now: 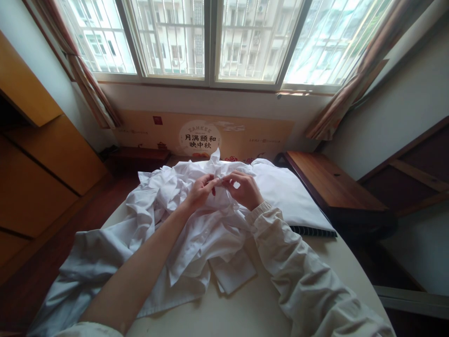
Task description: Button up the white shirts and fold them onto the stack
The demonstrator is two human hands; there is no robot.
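Observation:
A crumpled white shirt (pixel 196 234) lies spread over the table, one part hanging off its left side. Near the far end of the cloth, my left hand (pixel 203 189) pinches a bit of the shirt between thumb and fingers. Right beside it, my right hand (pixel 243 187) is closed with thumb and fingertips together on the same spot. The fingertips of both hands meet there; the small detail between them is too fine to make out. A pointed white flap (pixel 215 157) sticks up just beyond my hands.
The pale round-edged table (pixel 273 299) carries a folded white garment (pixel 294 199) at the right, lying on a black ribbed-edged board (pixel 314 231). A brown wooden bench (pixel 329 180) stands beyond the right edge. A printed banner (pixel 235 131) runs below the barred window (pixel 210 42).

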